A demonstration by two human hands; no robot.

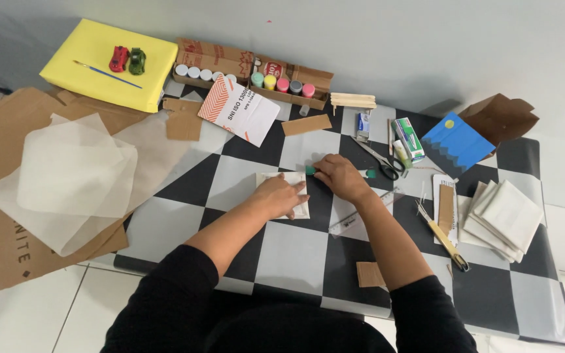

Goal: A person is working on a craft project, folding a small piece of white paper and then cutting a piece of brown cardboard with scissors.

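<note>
Checkered mat (295, 252): green marker (311, 170) between right fingers (325, 171).

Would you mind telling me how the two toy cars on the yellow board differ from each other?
The red toy car lies to the left, close to the thin paintbrush; the green toy car lies to its right, nearer the box of paint pots. They differ plainly in colour, red against green. Both are about the same size, lie side by side on the yellow board, and point the same way, far from both hands.
</note>
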